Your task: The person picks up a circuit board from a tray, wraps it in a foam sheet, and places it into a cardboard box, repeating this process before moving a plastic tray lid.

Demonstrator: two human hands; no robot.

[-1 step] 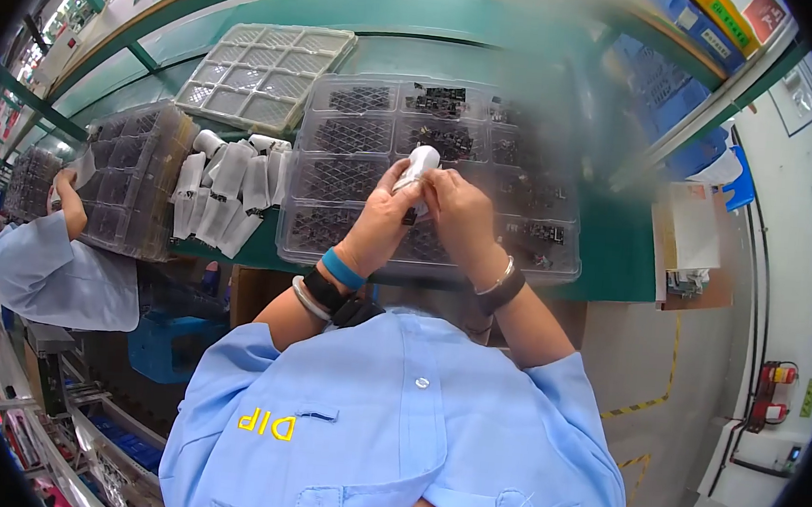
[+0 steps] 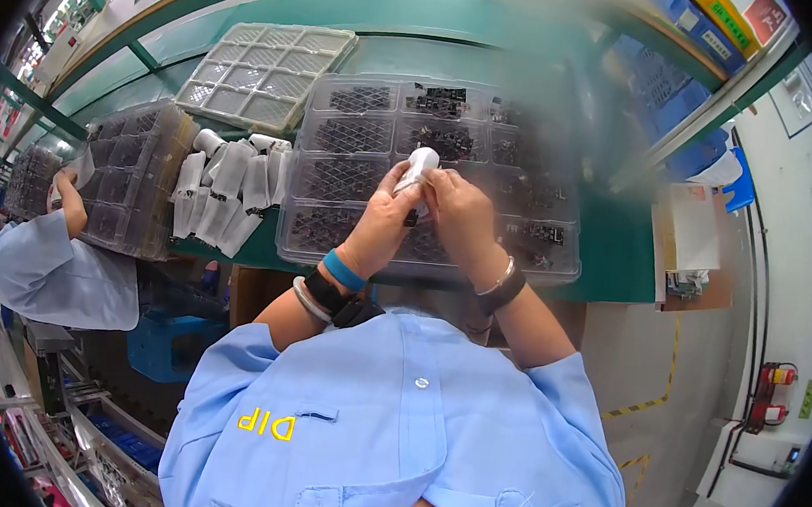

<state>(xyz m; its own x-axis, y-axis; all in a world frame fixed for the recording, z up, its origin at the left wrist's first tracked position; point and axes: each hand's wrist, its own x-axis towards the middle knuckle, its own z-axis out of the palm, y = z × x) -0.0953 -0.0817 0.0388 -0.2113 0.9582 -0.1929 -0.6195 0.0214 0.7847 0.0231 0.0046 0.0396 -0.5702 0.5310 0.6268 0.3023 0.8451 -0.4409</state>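
My left hand is closed around a white rolled bundle, which stands up from the fingers with a rounded top. My right hand pinches at the bundle's right side, thumb and fingers pressed together; what lies between the fingertips is hidden. A small dark piece shows below the bundle, between the hands. Both hands are above a clear compartment tray whose cells hold small black circuit-board parts. Left of the tray lies a heap of similar white bundles, some with dark ends.
An upturned translucent divided tray lies behind the bundles. A stack of clear trays stands at the left, beside a co-worker in a blue shirt. Blue bins and a cardboard box are at the right. A shelf edge crosses overhead.
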